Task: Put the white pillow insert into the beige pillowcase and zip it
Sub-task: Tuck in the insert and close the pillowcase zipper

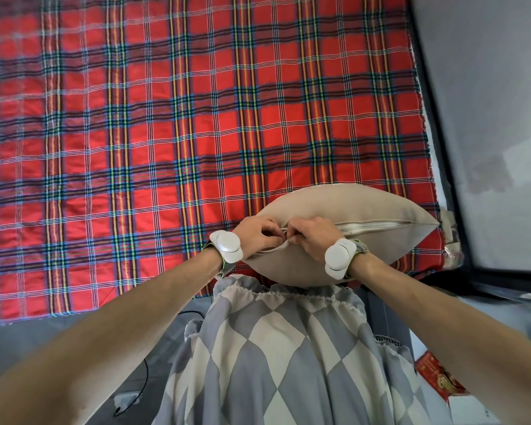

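Observation:
The beige pillowcase [344,207] is plump and stands on its edge at the near right side of the bed, its zipper seam [377,226] facing up. White insert fabric shows along the seam to the right of my hands. My left hand [259,233] pinches the case edge at the seam's left part. My right hand [311,236] meets it there, fingers curled and pinching at the seam; the zipper pull is hidden under the fingers. Both wrists carry white devices.
A red plaid sheet [166,133] covers the bed ahead. The bed's dark frame [448,167] runs along the right, with grey floor beyond. A grey-and-white checked cloth [282,348] hangs in front of me. A cable and white adapter [126,400] lie lower left; a red packet [439,375] lies lower right.

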Available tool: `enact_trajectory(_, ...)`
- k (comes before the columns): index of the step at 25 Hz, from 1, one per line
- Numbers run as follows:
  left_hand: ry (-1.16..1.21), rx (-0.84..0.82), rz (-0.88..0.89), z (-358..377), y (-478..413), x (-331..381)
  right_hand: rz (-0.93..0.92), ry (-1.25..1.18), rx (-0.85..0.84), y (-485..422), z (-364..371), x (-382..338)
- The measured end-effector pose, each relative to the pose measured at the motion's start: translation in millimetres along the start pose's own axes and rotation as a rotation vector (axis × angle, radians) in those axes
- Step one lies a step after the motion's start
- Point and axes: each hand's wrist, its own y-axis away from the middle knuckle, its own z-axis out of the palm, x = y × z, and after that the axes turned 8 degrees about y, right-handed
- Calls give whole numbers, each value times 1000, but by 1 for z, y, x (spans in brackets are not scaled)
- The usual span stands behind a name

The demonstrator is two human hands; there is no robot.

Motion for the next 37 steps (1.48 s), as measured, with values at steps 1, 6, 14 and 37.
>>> enact_trajectory(1,25,24,-7,1,1,-1,-7,9,4,0,-1,-1)
enact_trajectory(6,99,36,-44,1,2,2,-22,64,-38,-2,-3,-2)
enact_trajectory(14,-141,-41,39,11,1,5,22,55,-47,-1,-5,0)
enact_trajectory(37,-280,113,86,18,-3,6,52,79,-88,-3,-7,-6)
